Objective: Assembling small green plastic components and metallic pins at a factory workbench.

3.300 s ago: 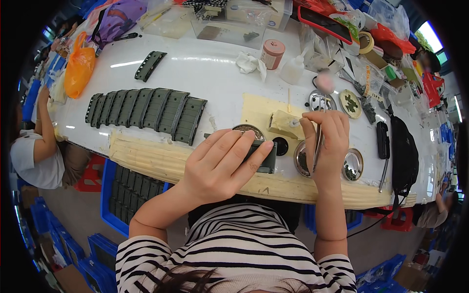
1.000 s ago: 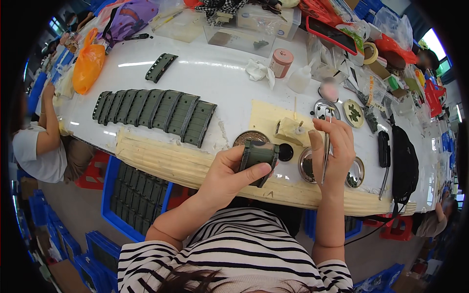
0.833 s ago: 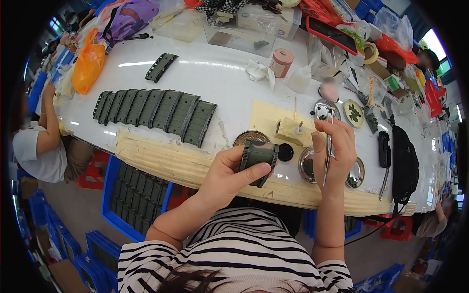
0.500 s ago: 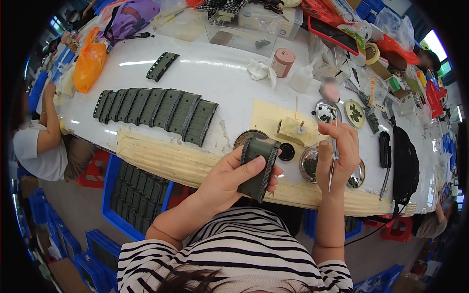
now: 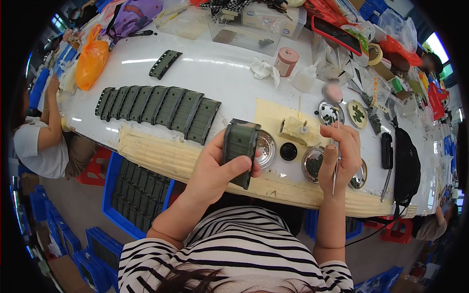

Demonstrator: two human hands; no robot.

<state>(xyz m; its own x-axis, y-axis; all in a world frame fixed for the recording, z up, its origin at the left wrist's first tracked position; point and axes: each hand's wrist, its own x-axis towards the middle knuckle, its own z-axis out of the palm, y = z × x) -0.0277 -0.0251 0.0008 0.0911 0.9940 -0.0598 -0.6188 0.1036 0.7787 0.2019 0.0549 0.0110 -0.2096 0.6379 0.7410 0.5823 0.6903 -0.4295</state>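
My left hand [image 5: 207, 173] grips a dark green, curved rectangular piece [image 5: 239, 146] with grey ridged edges, thumb across its front. It is held upright above the table's near edge. In my right hand [image 5: 344, 156] is a pair of thin metal tweezers [image 5: 335, 178], tips pointing down, apart from the green piece. Beside the left fingers lies a round metal dish [image 5: 266, 150] with small brownish bits. Another metal dish [image 5: 312, 163], holding dark green bits, sits left of my right hand, which partly hides a third dish [image 5: 360, 177].
Overlapping green pieces [image 5: 154, 110] form a row at left, with a single one [image 5: 164, 64] behind. A yellow block [image 5: 297, 131] and a black round pot [image 5: 288, 151] stand centrally. A black pouch [image 5: 407, 166] lies right. Below, a blue crate [image 5: 110, 195] holds similar pieces. Another person [image 5: 41, 141] sits left.
My left hand has moved left with the green piece and turned it more upright, uncovering the metal dish of brownish bits. My right hand with the tweezers has barely moved.
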